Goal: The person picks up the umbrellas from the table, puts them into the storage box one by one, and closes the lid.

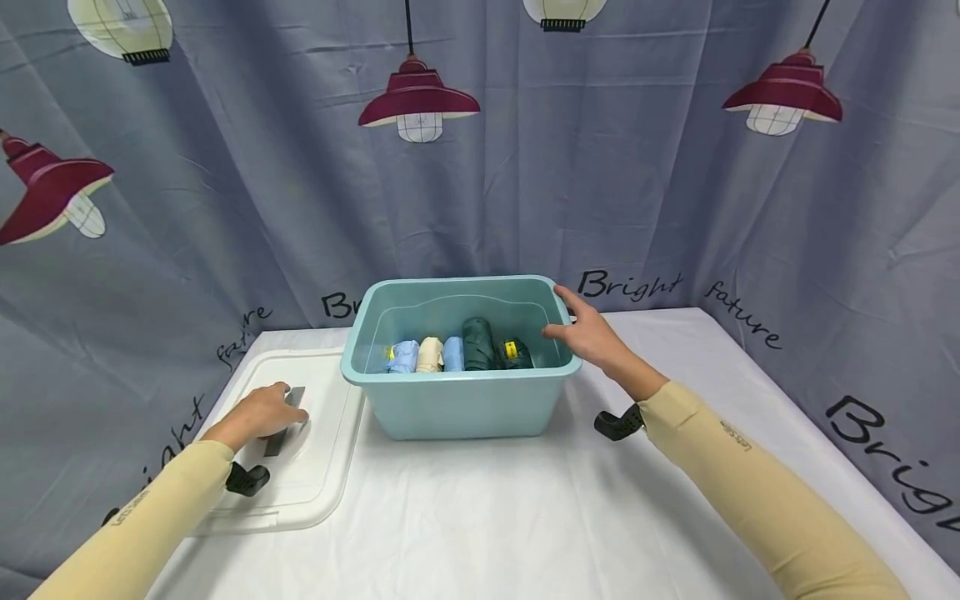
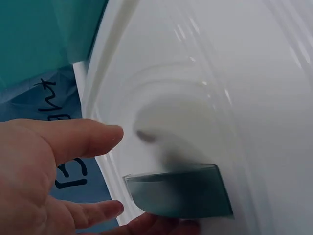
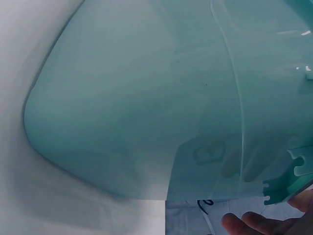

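A pale teal storage bin (image 1: 465,408) stands uncovered on the table. Standing in a row inside it are rolled bundles: light blue (image 1: 403,357), cream (image 1: 430,355), dark green (image 1: 478,343) and a black one with a yellow label (image 1: 515,354). At its right rim is my right hand (image 1: 588,333), thumb and fingers spread; the right wrist view has its fingertips (image 3: 244,224) by the bin's side bracket (image 3: 286,181). To the left lies a white lid (image 1: 322,442) with a grey handle (image 1: 275,442). My left hand (image 1: 262,411) reaches over this handle, thumb apart, fingertips (image 2: 146,223) along its edge.
A white cloth covers the table (image 1: 465,517). Behind and on both sides hangs a grey-blue curtain (image 1: 600,183) printed with lamps and lettering. The lid's right edge lies close by the bin's left side.
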Demonstrator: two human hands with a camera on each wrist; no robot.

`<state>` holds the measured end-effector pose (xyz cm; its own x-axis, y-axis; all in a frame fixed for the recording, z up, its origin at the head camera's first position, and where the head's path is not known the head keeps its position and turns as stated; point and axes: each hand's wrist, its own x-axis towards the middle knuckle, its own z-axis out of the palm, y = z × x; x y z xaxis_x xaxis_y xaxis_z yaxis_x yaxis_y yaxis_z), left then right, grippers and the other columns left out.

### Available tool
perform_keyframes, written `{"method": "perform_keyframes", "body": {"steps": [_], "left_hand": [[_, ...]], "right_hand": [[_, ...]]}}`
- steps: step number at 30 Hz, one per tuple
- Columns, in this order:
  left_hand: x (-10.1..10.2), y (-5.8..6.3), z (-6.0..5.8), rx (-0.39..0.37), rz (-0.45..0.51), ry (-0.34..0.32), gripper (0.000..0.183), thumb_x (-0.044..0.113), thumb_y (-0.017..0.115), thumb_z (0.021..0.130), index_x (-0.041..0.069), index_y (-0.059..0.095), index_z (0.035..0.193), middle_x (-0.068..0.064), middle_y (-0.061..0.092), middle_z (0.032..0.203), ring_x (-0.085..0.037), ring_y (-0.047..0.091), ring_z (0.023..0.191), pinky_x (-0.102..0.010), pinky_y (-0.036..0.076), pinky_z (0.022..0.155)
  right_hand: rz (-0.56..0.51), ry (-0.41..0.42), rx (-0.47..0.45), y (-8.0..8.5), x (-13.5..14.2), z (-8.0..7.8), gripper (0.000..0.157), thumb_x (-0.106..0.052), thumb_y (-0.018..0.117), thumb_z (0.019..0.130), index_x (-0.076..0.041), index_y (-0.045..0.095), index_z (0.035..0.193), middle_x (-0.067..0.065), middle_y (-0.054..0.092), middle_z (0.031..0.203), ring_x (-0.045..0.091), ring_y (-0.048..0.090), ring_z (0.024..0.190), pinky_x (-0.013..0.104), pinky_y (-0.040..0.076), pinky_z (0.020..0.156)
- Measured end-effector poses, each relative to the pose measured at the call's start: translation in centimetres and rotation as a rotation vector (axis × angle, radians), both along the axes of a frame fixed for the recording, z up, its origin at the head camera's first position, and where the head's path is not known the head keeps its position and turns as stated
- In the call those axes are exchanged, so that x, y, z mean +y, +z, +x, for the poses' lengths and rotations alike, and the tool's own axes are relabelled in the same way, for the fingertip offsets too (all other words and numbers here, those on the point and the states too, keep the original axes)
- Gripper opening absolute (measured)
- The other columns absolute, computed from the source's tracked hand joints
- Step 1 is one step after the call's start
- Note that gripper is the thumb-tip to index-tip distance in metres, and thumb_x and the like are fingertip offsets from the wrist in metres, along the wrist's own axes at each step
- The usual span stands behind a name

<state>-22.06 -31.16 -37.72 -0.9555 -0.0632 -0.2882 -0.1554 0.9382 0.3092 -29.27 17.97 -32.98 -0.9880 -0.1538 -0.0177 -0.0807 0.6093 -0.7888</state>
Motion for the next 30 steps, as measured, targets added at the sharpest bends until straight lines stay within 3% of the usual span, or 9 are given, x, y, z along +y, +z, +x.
{"method": "perform_keyframes", "body": {"steps": [6,12,22,30], "left_hand": [[-0.6,-0.4,-0.1,-0.010,0.006,-0.001,0.083,0.028,0.064,0.090,-0.022,0.027,0.145,-0.046,0.041,0.139,-0.054,0.051,0.121,-0.062,0.044,0.099],[-1.0,-1.4,-0.4,-0.023,0.014,0.001,0.081,0.026,0.064,0.090,-0.022,0.028,0.145,-0.045,0.043,0.137,-0.051,0.053,0.117,-0.061,0.045,0.098],[-1.0,-1.1,-0.5,-0.016,-0.008,-0.020,0.073,0.021,0.062,0.092,-0.019,0.032,0.146,-0.044,0.037,0.145,-0.058,0.041,0.131,-0.065,0.039,0.104],[-1.2,-1.5,-0.6,-0.016,0.004,-0.002,0.071,0.019,0.063,0.090,-0.016,0.035,0.145,-0.043,0.040,0.143,-0.053,0.050,0.122,-0.063,0.043,0.099]], "right_hand": [[-0.007,-0.001,0.002,0.0,-0.2,-0.1,0.089,-0.026,0.064,0.091,-0.026,0.013,0.164,0.024,0.029,0.161,0.044,0.041,0.141,0.058,0.046,0.102],[-0.005,-0.001,-0.005,-0.1,0.0,-0.1,0.089,-0.025,0.064,0.092,-0.026,0.012,0.164,0.025,0.029,0.161,0.045,0.041,0.141,0.059,0.045,0.103],[-0.024,-0.005,-0.001,0.2,0.0,0.0,0.091,-0.026,0.063,0.089,-0.027,0.012,0.164,0.021,0.027,0.163,0.043,0.037,0.143,0.060,0.044,0.104],[-0.040,0.004,-0.039,0.2,0.0,0.0,0.091,-0.025,0.063,0.091,-0.029,0.008,0.164,0.018,0.024,0.165,0.042,0.035,0.145,0.060,0.042,0.106]]}}
